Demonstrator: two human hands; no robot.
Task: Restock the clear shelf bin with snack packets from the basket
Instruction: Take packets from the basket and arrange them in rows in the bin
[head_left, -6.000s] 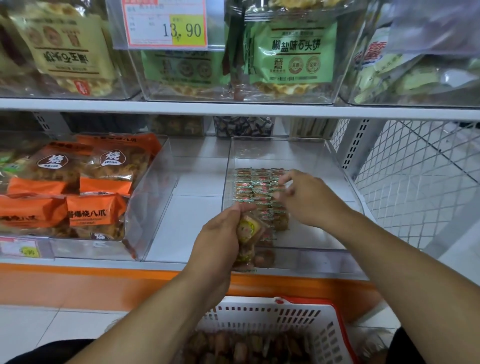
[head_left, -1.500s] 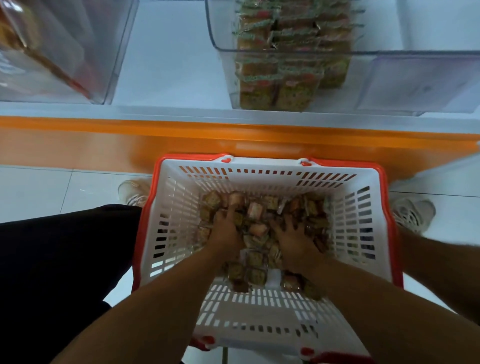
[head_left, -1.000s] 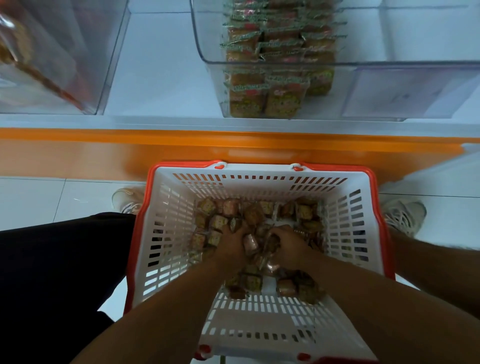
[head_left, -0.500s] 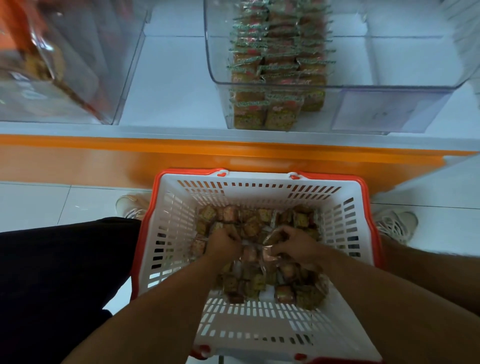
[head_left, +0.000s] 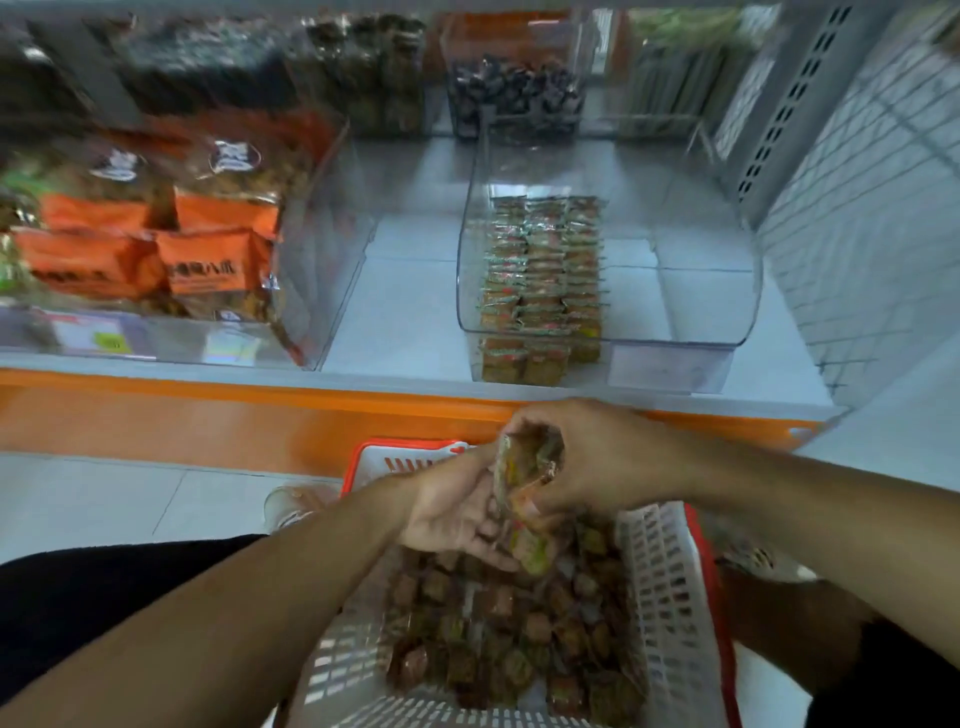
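Head view: orange bags left of bin.

Both hands raised, fingers curled

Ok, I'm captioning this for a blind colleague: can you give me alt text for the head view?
Both hands, left hand and right hand, hold a bunch of snack packets together above a white basket of more packets. Ahead on the shelf, a clear bin holds neat packet rows along its left side.
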